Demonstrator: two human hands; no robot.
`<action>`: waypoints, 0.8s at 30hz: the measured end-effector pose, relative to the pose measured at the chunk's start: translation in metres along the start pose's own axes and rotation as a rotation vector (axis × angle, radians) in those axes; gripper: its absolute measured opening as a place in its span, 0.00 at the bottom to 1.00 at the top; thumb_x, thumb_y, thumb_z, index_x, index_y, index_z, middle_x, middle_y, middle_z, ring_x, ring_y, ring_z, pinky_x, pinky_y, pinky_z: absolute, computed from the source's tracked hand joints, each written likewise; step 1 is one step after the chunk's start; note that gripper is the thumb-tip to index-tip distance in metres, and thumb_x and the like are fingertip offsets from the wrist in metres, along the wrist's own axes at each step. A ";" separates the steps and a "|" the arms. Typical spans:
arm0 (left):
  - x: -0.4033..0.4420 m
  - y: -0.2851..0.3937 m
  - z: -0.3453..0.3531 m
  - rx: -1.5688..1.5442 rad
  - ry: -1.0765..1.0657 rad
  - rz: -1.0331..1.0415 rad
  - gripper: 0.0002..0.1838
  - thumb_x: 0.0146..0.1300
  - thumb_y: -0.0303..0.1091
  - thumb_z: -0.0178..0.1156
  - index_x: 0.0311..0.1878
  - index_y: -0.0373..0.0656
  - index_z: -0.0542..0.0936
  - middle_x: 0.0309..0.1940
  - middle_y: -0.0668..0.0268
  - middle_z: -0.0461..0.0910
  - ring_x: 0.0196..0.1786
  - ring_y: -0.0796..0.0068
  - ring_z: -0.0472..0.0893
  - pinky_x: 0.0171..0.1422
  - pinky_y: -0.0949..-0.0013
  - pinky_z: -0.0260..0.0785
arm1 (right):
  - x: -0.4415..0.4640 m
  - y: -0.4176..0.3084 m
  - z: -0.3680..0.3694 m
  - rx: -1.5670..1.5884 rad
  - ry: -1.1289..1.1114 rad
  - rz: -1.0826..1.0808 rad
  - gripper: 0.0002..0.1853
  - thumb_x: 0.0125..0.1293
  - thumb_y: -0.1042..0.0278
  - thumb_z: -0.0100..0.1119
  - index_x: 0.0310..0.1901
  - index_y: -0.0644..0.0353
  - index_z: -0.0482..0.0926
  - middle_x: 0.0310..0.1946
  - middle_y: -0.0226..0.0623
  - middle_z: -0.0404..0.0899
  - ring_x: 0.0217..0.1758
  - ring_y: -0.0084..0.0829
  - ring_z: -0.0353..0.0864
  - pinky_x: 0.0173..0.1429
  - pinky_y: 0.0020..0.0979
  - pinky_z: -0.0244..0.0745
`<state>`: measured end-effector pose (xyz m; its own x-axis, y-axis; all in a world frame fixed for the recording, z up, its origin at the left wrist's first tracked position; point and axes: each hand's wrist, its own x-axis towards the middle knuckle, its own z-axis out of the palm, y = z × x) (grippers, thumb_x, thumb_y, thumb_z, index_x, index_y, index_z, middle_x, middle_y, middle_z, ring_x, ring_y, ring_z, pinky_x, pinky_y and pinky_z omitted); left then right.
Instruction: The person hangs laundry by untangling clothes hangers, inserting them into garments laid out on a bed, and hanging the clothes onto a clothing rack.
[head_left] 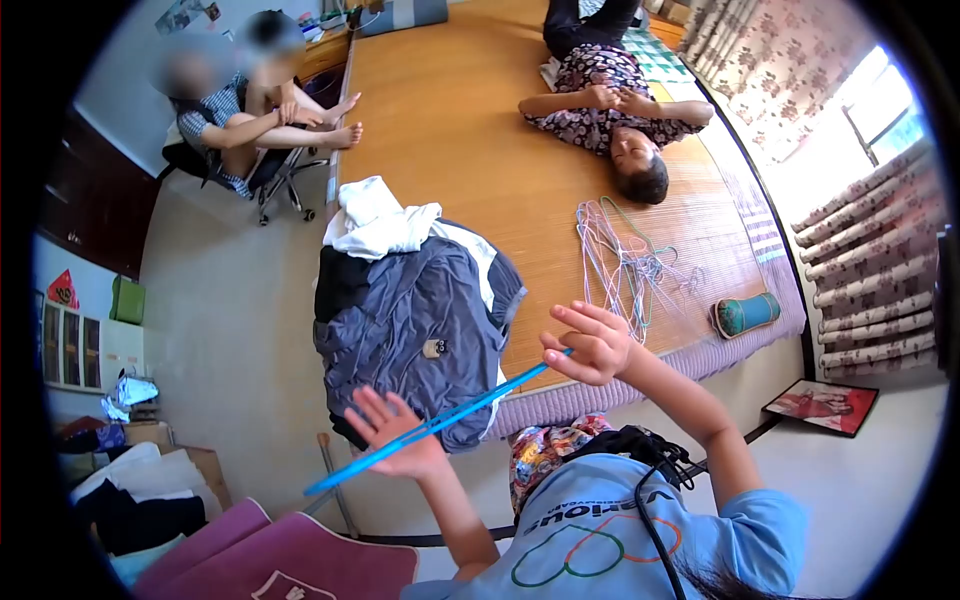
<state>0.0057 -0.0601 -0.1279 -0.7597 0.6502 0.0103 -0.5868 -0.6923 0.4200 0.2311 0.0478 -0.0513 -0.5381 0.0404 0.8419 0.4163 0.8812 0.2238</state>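
A long, narrow blue strap or hanger-like loop [470, 408] stretches at a slant between my two hands. My right hand [590, 343] has its thumb and a finger pinched together at the loop's upper end, the other fingers raised. Below and to the left, my left hand [398, 437] has its fingers spread, with the loop lying across the palm and its lower end jutting out beyond. Past the hands, a heap of grey clothing [420, 310] with a white garment [385, 222] on top lies at the bed's corner.
Tangled coloured cords [625, 265] and a green-blue cylindrical pillow [747, 315] lie on the bed mat [450, 120]. One person lies on the bed; two others sit at its left side. A framed picture [823, 406] is at right, a purple cloth [290, 560] at lower left.
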 end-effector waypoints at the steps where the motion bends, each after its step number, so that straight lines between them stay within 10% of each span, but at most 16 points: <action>1: -0.004 0.006 -0.005 0.212 0.066 0.082 0.38 0.54 0.59 0.44 0.59 0.40 0.53 0.60 0.59 0.53 0.62 0.63 0.54 0.61 0.60 0.49 | 0.000 0.003 -0.004 -0.026 0.000 -0.020 0.18 0.46 0.78 0.58 0.41 0.51 0.72 0.28 0.30 0.67 0.41 0.31 0.74 0.40 0.28 0.73; 5: -0.017 0.033 -0.022 0.997 -0.105 0.376 0.38 0.55 0.51 0.48 0.62 0.41 0.45 0.62 0.61 0.46 0.65 0.64 0.47 0.62 0.57 0.45 | -0.002 0.008 -0.019 -0.092 0.029 -0.037 0.26 0.42 0.75 0.64 0.46 0.49 0.68 0.25 0.27 0.67 0.39 0.30 0.76 0.45 0.32 0.70; 13: -0.087 -0.016 0.072 0.406 -0.357 -0.302 0.51 0.36 0.63 0.58 0.61 0.48 0.48 0.61 0.60 0.51 0.62 0.59 0.53 0.60 0.51 0.50 | 0.007 0.017 -0.038 -0.103 0.072 -0.172 0.23 0.44 0.75 0.62 0.44 0.43 0.70 0.32 0.25 0.70 0.41 0.25 0.74 0.47 0.28 0.66; 21: -0.082 -0.063 0.113 -0.028 -0.099 -0.694 0.43 0.43 0.63 0.53 0.58 0.49 0.52 0.59 0.57 0.50 0.59 0.52 0.55 0.56 0.47 0.56 | -0.017 0.022 -0.032 -0.170 -0.028 -0.152 0.13 0.52 0.70 0.49 0.41 0.49 0.74 0.29 0.28 0.66 0.46 0.28 0.73 0.56 0.34 0.59; 24: -0.068 -0.065 0.115 -0.008 0.057 -0.798 0.55 0.42 0.63 0.54 0.58 0.39 0.33 0.58 0.55 0.46 0.58 0.50 0.56 0.55 0.48 0.57 | -0.016 0.017 -0.027 -0.264 -0.048 -0.182 0.14 0.53 0.69 0.47 0.42 0.47 0.74 0.29 0.28 0.64 0.49 0.23 0.71 0.59 0.35 0.50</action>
<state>0.1281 -0.0232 -0.0514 -0.1228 0.9335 -0.3369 -0.9611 -0.0273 0.2748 0.2660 0.0494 -0.0479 -0.6526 -0.0787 0.7536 0.4827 0.7235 0.4936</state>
